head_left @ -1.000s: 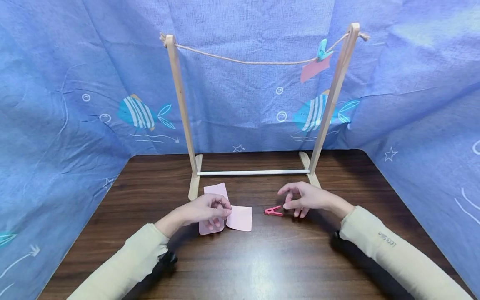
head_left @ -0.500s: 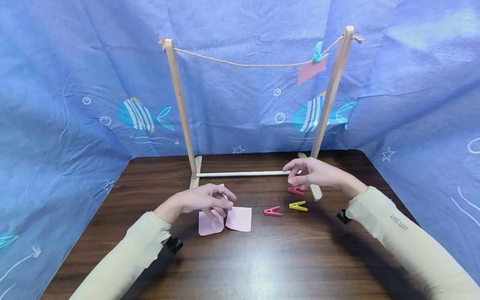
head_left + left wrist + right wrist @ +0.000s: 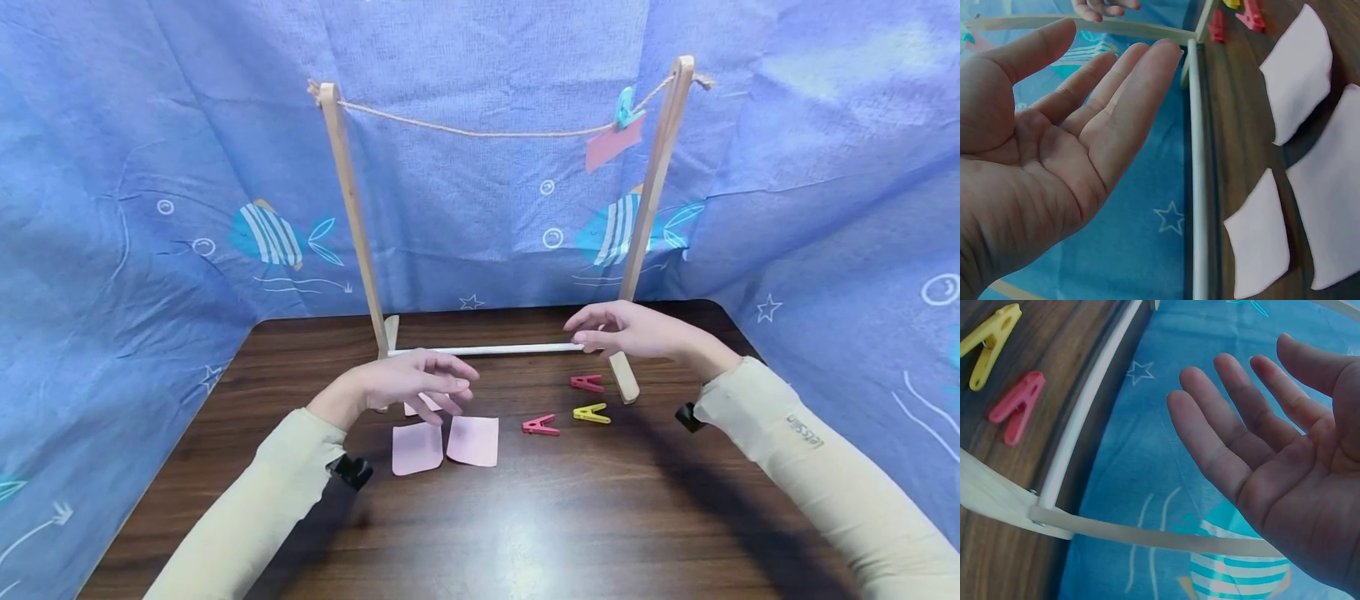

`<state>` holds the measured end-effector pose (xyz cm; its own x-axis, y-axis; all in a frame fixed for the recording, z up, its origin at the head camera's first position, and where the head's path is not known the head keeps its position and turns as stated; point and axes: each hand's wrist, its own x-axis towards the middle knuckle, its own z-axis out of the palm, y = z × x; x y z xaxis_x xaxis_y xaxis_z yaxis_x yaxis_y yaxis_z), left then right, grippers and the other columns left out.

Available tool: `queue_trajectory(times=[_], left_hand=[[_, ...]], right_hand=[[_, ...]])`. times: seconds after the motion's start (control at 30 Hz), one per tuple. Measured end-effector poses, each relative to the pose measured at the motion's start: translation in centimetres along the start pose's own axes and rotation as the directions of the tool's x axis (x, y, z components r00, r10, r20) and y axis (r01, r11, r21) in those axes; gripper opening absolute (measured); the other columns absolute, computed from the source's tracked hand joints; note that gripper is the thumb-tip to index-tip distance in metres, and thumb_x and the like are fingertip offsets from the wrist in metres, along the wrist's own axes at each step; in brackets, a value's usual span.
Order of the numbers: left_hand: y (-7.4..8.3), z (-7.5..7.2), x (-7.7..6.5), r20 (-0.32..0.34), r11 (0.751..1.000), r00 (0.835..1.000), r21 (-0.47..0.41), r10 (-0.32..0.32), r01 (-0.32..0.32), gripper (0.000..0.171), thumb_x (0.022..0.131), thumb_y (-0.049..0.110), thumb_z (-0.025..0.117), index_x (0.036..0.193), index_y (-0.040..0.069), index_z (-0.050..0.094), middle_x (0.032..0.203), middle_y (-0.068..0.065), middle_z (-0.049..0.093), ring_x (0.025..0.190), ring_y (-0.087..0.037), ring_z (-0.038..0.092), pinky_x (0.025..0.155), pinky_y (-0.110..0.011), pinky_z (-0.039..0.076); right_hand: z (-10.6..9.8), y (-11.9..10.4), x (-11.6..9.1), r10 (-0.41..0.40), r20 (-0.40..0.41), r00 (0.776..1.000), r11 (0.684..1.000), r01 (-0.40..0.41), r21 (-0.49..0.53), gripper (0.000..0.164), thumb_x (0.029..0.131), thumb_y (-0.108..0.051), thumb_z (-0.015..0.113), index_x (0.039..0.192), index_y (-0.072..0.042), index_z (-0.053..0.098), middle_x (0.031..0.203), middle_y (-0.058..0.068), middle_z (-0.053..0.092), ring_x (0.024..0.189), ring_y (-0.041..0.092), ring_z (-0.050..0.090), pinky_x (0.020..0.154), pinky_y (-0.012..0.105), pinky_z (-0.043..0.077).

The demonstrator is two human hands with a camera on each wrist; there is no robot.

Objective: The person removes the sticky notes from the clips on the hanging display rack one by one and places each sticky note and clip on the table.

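Observation:
My left hand [image 3: 412, 385], fingers loosely spread, hovers over the pink paper squares and holds nothing. Two squares lie side by side below it, a left one [image 3: 417, 450] and a right one [image 3: 474, 442]. A third square [image 3: 1260, 240] is partly hidden by the hand in the head view. My right hand [image 3: 633, 329] is raised near the stand's right post, its relaxed fingers holding nothing. Below it on the table are a red clothespin [image 3: 587, 382], a yellow clothespin [image 3: 592, 413] and, further left, another red clothespin [image 3: 540, 425].
A wooden stand, with a left post [image 3: 348, 192] and a white crossbar [image 3: 487, 350], rises at the table's back. Along its sagging rope [image 3: 480, 134], a light blue clothespin [image 3: 624, 108] holds a pink paper [image 3: 611, 148] near the right post. Blue fish-print cloth [image 3: 487, 225] surrounds the table [image 3: 450, 533].
The right hand has risen away toward the back, uncovering the yellow and back red clothespins. The left hand has lifted off the papers, its fingers loosening. The view has shifted slightly.

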<state>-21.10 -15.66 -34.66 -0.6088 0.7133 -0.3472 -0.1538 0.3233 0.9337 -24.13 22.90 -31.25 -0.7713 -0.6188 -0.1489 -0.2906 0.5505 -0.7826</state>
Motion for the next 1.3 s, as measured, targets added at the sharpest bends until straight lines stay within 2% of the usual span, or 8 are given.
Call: queue_trajectory(times=[0.1,0.3,0.53,0.63,0.8,1.03,1.17,1.3], left_hand=[[1.0,0.1,0.4,-0.004,1.000,1.000,0.018,0.016,-0.016,0.044,0.103,0.022,0.061,0.142,0.004,0.053,0.130,-0.017,0.064,0.120,-0.043,0.061,0.089,-0.053,0.057],[3.3,0.3,1.2,-0.046,0.997,0.997,0.058,0.057,-0.054,0.047,0.102,0.020,0.064,0.146,0.008,0.052,0.139,-0.012,0.060,0.125,-0.032,0.060,0.096,-0.055,0.053],[6.0,0.7,2.3,-0.085,0.991,0.989,0.061,0.123,-0.119,0.052,0.101,0.019,0.065,0.150,0.014,0.048,0.146,-0.011,0.051,0.132,-0.029,0.053,0.095,-0.045,0.055],[7.0,0.9,2.8,-0.113,0.983,0.979,0.076,0.172,-0.165,0.055,0.100,0.020,0.067,0.151,0.017,0.047,0.147,-0.010,0.050,0.132,-0.029,0.053,0.097,-0.048,0.054],[8.7,1.2,3.7,-0.154,0.971,0.959,0.038,0.239,-0.236,0.061,0.097,0.018,0.070,0.153,0.020,0.044,0.154,-0.007,0.043,0.130,-0.026,0.055,0.102,-0.050,0.051],[10.9,1.6,4.8,-0.190,0.938,0.923,-0.024,0.335,-0.346,0.064,0.095,0.014,0.072,0.153,0.019,0.044,0.156,-0.005,0.040,0.133,-0.027,0.053,0.097,-0.044,0.055],[11.9,1.5,5.3,-0.221,0.910,0.890,-0.021,0.400,-0.414,0.065,0.094,0.014,0.073,0.152,0.018,0.045,0.154,-0.005,0.042,0.136,-0.024,0.050,0.100,-0.045,0.053],[12.9,1.3,5.8,-0.271,0.879,0.844,0.017,0.463,-0.477,0.064,0.093,0.016,0.075,0.151,0.021,0.047,0.153,-0.003,0.044,0.135,-0.020,0.050,0.103,-0.045,0.050]], right_hand=[[-0.8,-0.6,-0.2,-0.008,-0.015,1.000,0.999,0.008,-0.043,0.038,0.104,-0.031,0.060,0.136,-0.011,0.059,0.123,0.012,0.066,0.111,0.028,0.065,0.087,0.040,0.058],[-2.5,-2.3,-0.6,-0.122,-0.104,0.987,0.980,0.104,-0.168,0.033,0.106,-0.023,0.058,0.134,-0.007,0.062,0.127,0.009,0.067,0.118,0.024,0.061,0.094,0.037,0.053],[-4.0,-4.8,-0.7,-0.190,-0.290,0.938,0.967,0.127,-0.222,0.033,0.103,-0.020,0.062,0.134,-0.007,0.063,0.126,0.009,0.068,0.111,0.020,0.066,0.090,0.023,0.052],[-4.5,-5.5,-0.8,-0.199,-0.364,0.910,0.969,0.128,-0.209,0.037,0.103,-0.023,0.063,0.137,-0.010,0.061,0.131,0.009,0.065,0.113,0.021,0.065,0.087,0.019,0.052],[-5.4,-6.2,-1.1,-0.226,-0.477,0.849,0.970,0.153,-0.188,0.042,0.102,-0.025,0.064,0.142,-0.013,0.057,0.138,0.010,0.062,0.119,0.020,0.062,0.084,0.016,0.051],[-6.5,-7.4,-1.2,-0.302,-0.616,0.727,0.953,0.233,-0.193,0.044,0.098,-0.015,0.069,0.140,-0.012,0.058,0.133,0.011,0.065,0.107,0.005,0.065,0.082,0.015,0.053],[-7.1,-8.3,-1.0,-0.313,-0.681,0.662,0.946,0.282,-0.160,0.045,0.097,-0.012,0.070,0.140,-0.012,0.057,0.130,0.009,0.066,0.099,0.007,0.068,0.083,0.016,0.054],[-7.5,-8.9,-0.9,-0.327,-0.730,0.601,0.932,0.335,-0.141,0.049,0.097,-0.010,0.069,0.143,-0.009,0.053,0.126,0.007,0.066,0.093,0.012,0.069,0.080,0.018,0.057]])
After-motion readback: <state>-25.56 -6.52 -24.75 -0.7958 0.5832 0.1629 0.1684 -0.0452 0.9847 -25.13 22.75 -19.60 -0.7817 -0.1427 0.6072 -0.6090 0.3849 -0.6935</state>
